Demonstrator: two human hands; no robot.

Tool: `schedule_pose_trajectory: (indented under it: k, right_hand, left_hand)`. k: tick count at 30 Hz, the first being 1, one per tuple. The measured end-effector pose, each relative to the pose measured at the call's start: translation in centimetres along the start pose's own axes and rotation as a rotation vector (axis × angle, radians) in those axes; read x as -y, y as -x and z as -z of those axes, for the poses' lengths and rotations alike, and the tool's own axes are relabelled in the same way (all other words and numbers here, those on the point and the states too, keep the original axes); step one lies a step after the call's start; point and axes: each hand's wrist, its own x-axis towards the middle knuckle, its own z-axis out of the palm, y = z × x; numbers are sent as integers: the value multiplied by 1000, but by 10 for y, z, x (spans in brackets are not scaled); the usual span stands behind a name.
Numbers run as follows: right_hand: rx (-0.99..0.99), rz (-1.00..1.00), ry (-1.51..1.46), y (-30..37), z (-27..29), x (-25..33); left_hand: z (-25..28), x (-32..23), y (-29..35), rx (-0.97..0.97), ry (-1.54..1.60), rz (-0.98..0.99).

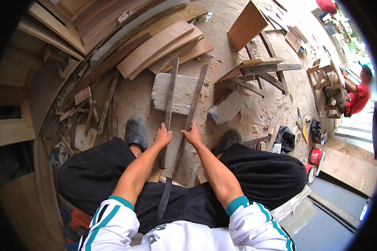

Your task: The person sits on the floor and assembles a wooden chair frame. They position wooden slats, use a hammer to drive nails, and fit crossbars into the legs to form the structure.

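My left hand is closed round a long, narrow wooden strip with a greyish face. A second strip, darker brown, is gripped by my right hand. Both strips point away from me, side by side with a gap between them, and their far ends lie over a pale, rough-surfaced block on the ground. Their near ends reach back between my knees. A dark strap lies across my lap.
Curved wooden boards are piled at the far left, with scrap sticks nearer. A wooden stand and a second block are ahead right. Red cans and a handsaw lie rightward. A person in red sits beyond.
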Motion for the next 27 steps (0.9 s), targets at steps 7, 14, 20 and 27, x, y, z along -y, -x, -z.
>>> schedule_pose_trajectory:
  k: [7, 14, 20, 27]
  right_hand:
    - [27, -24, -39, -5, -2, -3]
    - [-5, -65, 3, 11, 7, 12]
    - [-4, -27, 28, 10, 10, 6]
    - [-216, -9, 132, 29, -1, -2]
  left_hand:
    - [3, 8, 14, 7, -55, -3]
    - [23, 12, 31, -67, -16, -56]
    - [33, 20, 42, -156, 20, -82]
    - [66, 4, 68, -79, 514, 8]
